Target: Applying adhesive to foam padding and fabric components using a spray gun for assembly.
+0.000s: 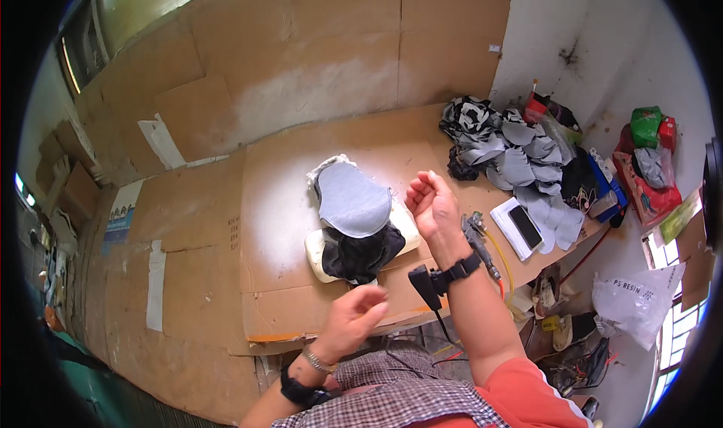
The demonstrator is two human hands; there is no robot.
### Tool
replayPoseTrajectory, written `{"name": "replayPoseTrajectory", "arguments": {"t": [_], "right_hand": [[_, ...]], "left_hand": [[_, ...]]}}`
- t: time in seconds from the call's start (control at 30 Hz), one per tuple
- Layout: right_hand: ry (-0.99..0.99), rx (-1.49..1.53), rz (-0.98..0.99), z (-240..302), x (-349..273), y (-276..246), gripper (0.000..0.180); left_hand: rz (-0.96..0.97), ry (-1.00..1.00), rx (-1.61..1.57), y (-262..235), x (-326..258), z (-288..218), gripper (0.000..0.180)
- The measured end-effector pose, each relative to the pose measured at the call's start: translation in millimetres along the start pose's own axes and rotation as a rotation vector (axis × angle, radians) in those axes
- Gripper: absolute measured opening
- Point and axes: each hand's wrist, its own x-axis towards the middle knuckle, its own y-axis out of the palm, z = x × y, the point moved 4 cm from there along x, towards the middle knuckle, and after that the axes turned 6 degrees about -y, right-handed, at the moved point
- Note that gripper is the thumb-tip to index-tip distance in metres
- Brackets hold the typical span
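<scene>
Both hands are raised empty: the left hand (354,319) loosely curled, the right hand (431,202) half-clenched. One grey piece (352,200) is laid on the mould (360,251), just ahead of the left hand; a pile (520,168) beyond the right hand is left.

Dark-screened phone (525,226): lies on a flat white rectangular box (510,231) at the right part of the worktop (279,202). Packages at far right: green packet (645,125) and red packet (667,132) stacked against the wall, white plastic bag (635,300) with dark print lower down on the floor. Labels: small white sticker (494,48) on the cardboard wall panel; blue-and-white printed panel (119,218) on the cardboard at left.
</scene>
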Motion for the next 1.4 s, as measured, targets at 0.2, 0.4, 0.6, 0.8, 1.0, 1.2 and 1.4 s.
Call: {"name": "replayPoseTrajectory", "arguments": {"t": [0.2,0.4,0.6,0.8,1.0,1.2,1.4], "right_hand": [[-0.198,-0.066,0.095,-1.9,-6.9,48.6,0.016],[-0.852,-0.916,0.256,3.9,-27.0,61.6,0.01],[-1.173,-1.656,0.829,-19.9,-46.9,36.4,0.009],[-0.202,-0.927,0.232,22.3,-37.6,-79.7,0.017],[0.229,-1.641,0.261,184.3,-104.6,-204.0,0.038],[-0.307,-2.717,-0.076,324.4,-142.1,-189.9,0.031],[0.546,-1.705,1.01,158.3,-143.7,-200.3,0.024]], "left_hand": [[0.186,-0.227,-0.463,47.4,44.9,-24.0,0.035],[0.039,-0.365,-0.369,53.8,52.2,-40.6,0.036],[0.249,-0.476,-0.253,81.9,40.5,-43.0,0.045],[0.196,-0.205,0.023,-3.1,41.2,-10.9,0.039],[-0.456,-0.384,0.36,-161.4,-35.8,49.8,0.032],[-0.736,-0.619,0.212,-168.7,-91.5,68.5,0.028],[-0.364,-0.59,0.276,-75.2,-3.8,62.3,0.028]]}}
